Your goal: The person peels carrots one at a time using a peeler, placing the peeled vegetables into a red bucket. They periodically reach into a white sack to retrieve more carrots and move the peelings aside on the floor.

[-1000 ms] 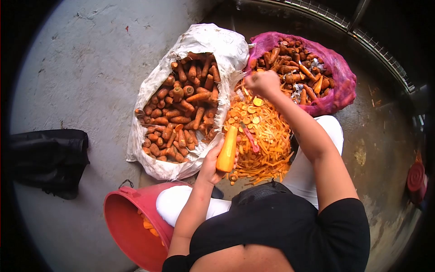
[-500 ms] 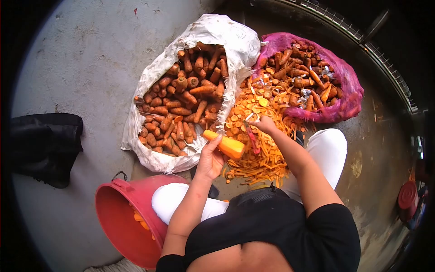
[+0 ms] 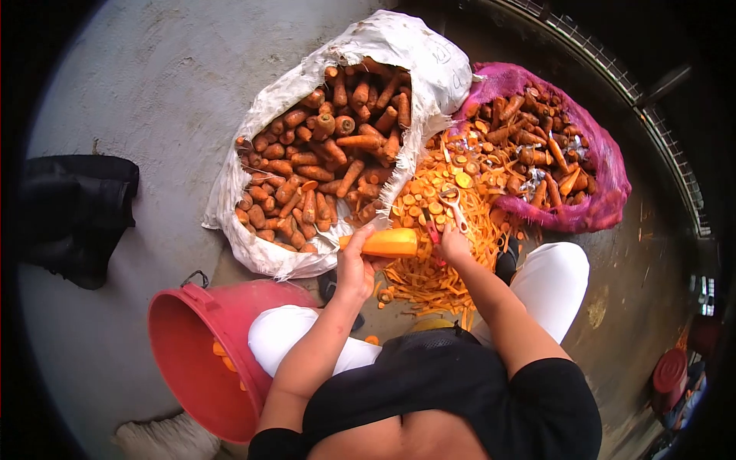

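My left hand (image 3: 355, 267) is wrapped round the thick end of a peeled carrot (image 3: 392, 243), its bright orange length pointing right. Close to the carrot's other end, my right hand (image 3: 454, 245) is closed on a peeler (image 3: 457, 211) whose pale, forked head points up and away from me. A red-handled tool (image 3: 434, 231) shows right at the right fingers; its lower part is hidden by the hand. Beneath both hands lies a heap of carrot peelings (image 3: 452, 280) mixed with cut-off round ends.
A white sack (image 3: 257, 249) of unpeeled carrots lies open ahead. Behind the heap, a pink mesh sack (image 3: 609, 180) holds more carrots. At my left a red bucket (image 3: 192, 383) lies tilted with peeled carrots inside. Dark cloth (image 3: 77, 218) is on the floor at far left.
My right hand has come back toward me, and the peeler head now shows. The carrot has turned to lie more level. The view has shifted slightly.
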Tool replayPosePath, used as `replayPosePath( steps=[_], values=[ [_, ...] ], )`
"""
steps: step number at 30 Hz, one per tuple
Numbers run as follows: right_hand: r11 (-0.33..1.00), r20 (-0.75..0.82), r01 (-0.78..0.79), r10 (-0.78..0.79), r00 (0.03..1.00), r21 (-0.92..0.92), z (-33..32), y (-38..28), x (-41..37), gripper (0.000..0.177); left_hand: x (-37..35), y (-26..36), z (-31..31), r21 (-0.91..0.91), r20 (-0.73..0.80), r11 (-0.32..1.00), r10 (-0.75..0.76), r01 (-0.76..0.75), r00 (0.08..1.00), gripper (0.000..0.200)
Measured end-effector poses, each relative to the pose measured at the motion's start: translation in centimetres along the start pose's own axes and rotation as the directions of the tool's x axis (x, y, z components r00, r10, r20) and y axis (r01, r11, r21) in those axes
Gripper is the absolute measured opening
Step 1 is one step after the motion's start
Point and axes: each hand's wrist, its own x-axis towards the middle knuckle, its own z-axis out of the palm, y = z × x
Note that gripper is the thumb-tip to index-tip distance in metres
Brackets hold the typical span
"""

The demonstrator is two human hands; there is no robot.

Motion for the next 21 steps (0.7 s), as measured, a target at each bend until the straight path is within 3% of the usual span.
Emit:
replayPosePath(
  steps=[3, 7, 11, 14, 17, 21],
  values=[
    [0.997, 0.051, -0.050, 0.047, 0.998, 0.059, 0.1, 0.0, 0.2, 0.046, 0.1, -0.1, -0.6, 0.005, -0.015, 1.000, -0.014, 0.014, 1.000, 0.042],
    [0.998, 0.037, -0.042, 0.040, 0.998, 0.045, -0.6, 0.6, -0.7, 0.052, 0.4, 0.0, -0.4, -0.031, -0.048, 0.999, -0.015, 0.013, 0.999, 0.046],
    [0.971, -0.027, 0.025, -0.032, 0.999, -0.237, -0.6, -0.2, -2.9, 0.050, 0.6, -0.4, -0.8, -0.035, -0.060, 0.999, -0.004, 0.002, 0.998, 0.052],
    [0.970, -0.127, 0.004, -0.036, 0.991, -0.244, 3.5, 1.3, -0.2, 0.047, 0.6, -0.8, -1.0, -0.014, -0.065, 1.000, -0.005, 0.004, 0.998, 0.051],
    [0.996, 0.004, -0.006, 0.006, 1.000, -0.090, 1.4, 0.7, -0.5, 0.041, 1.2, -1.0, -1.5, 0.008, -0.057, 1.000, -0.013, 0.014, 0.998, 0.051],
    [0.997, -0.044, -0.016, 0.019, 0.999, 0.072, -2.4, -0.9, -2.9, 0.027, 1.3, -0.7, -1.1, -0.026, 0.021, 1.000, -0.007, 0.008, 1.000, 0.049]
  ],
)
